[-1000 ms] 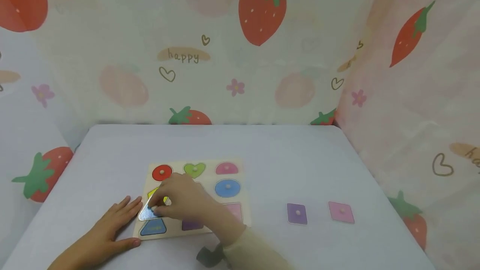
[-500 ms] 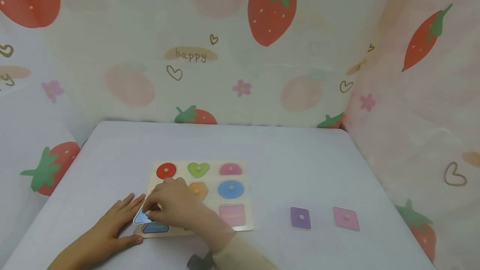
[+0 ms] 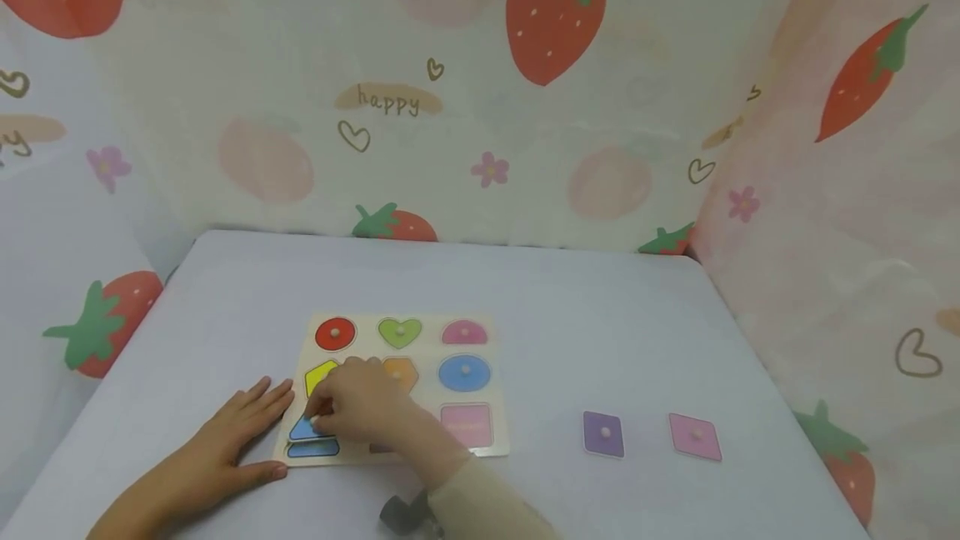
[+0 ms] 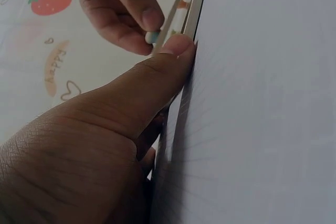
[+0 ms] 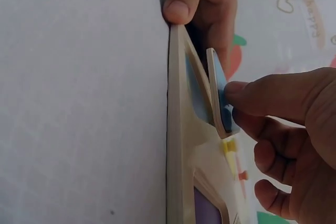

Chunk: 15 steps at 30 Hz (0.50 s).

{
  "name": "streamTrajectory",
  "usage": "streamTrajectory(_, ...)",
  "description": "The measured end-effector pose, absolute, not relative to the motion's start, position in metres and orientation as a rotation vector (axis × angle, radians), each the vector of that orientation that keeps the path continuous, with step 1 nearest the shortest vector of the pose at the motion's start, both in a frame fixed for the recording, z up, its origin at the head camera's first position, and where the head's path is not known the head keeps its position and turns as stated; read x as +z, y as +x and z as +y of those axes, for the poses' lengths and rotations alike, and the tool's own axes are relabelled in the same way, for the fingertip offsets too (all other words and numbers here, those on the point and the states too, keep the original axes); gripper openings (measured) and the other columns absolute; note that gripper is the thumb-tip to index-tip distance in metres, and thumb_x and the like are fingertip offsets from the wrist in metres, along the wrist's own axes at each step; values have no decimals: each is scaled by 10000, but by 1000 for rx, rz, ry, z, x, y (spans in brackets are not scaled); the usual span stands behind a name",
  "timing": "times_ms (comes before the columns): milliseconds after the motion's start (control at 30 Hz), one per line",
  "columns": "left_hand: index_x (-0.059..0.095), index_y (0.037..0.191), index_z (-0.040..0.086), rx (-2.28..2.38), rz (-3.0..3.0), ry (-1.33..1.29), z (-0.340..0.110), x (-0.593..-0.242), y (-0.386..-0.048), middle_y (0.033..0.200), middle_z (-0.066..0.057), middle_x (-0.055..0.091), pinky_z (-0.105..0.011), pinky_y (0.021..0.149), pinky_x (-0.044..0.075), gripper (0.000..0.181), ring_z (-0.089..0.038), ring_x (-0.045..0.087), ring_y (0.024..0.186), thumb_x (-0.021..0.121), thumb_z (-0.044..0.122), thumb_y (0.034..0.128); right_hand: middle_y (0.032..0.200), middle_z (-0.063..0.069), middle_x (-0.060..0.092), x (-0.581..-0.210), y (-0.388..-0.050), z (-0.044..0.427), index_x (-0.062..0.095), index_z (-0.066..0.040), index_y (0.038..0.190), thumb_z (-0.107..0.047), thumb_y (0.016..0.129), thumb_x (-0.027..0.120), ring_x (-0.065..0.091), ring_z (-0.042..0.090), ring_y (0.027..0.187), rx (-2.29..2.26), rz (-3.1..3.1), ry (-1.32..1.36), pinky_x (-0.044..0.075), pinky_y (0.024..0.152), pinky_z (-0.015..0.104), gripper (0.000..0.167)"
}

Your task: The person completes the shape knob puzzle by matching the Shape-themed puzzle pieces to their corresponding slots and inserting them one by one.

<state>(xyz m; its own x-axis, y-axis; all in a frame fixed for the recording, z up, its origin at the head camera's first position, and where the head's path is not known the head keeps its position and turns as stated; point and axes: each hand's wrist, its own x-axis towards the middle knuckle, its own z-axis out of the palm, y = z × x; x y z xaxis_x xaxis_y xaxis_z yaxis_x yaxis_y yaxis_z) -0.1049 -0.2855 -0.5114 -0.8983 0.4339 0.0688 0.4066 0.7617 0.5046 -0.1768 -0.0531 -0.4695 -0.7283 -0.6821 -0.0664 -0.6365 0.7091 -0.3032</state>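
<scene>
My right hand (image 3: 367,398) pinches the small knob of a blue puzzle piece (image 3: 300,430) between thumb and index finger. In the right wrist view the piece (image 5: 218,93) stands tilted just above the blue trapezoid recess (image 5: 195,90) in the near left corner of the wooden puzzle board (image 3: 500,392). It partly covers that recess, and fingers hide part of it in the head view. My left hand (image 3: 221,440) lies with straight fingers at the board's left side, its thumb touching the near left corner.
A purple piece (image 3: 603,433) and a pink piece (image 3: 695,437) lie right of the board. Several knobbed pieces, among them a red circle (image 3: 335,333) and a blue oval (image 3: 464,373), sit in the board. A pink recess (image 3: 466,425) shows no piece. A dark object (image 3: 405,513) shows near the right sleeve.
The blue piece first shifted left past the board's edge, then came back right over the near left recess, and turned. My left hand stays by the board. The head view has shifted slightly.
</scene>
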Motion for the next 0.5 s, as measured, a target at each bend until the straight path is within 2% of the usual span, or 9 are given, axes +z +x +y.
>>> streamTrajectory(200, 398, 1590, 197, 815, 2885, 690, -285, -509, -105, 1657, -23, 362, -31, 1124, -126, 908, -249, 139, 1583, 717, 625, 856, 748, -291, 554, -467, -177, -50, 782, -429, 981, -365, 906, 791, 460, 5, 850, -403, 2691, -1009, 386, 804, 229, 99)
streamTrajectory(500, 400, 1588, 179, 842, 2861, 665, -285, -509, -102, 1658, -43, 357, -45, 1133, -136, 920, -350, 166, 1566, 728, 617, 849, 735, -302, 566, -465, -172, -51, 786, -418, 973, -367, 905, 789, 490, -33, 836, -383, 2654, -1020, 401, 860, 237, 86)
